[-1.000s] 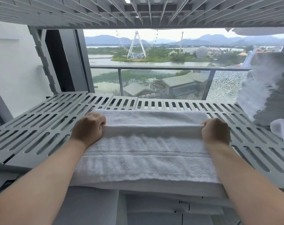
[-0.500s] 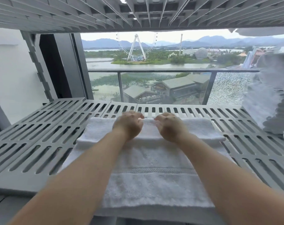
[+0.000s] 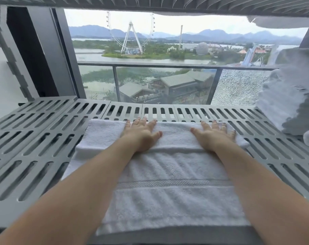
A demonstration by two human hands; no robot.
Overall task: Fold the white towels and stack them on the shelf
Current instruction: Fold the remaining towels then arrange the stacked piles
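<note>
Both hands are flat, palms down, fingers straight and a bit spread, pressing on the folded far part of the towel (image 3: 167,174), nothing gripped. Left hand (image 3: 141,134) sits left of the middle with its fingertips reaching the far edge of the fold; right hand (image 3: 214,136) is off to the right, well apart from the left one, fingertips also at that far edge near the right corner. The towel is white and lies on the shelf (image 3: 35,138), a grey slotted one, roughly in the middle. Its far end is doubled over into a thicker band, and the rest runs toward the near edge of the shelf with a woven stripe across it. On the right there's a stack (image 3: 289,96) of more white towels on the same shelf, well clear of the hands, kind of blurry. Behind the shelf is a window (image 3: 150,50) with a glass railing (image 3: 167,64), and outside you can see a ferris wheel, water and hills. Another slotted shelf sits overhead.
</note>
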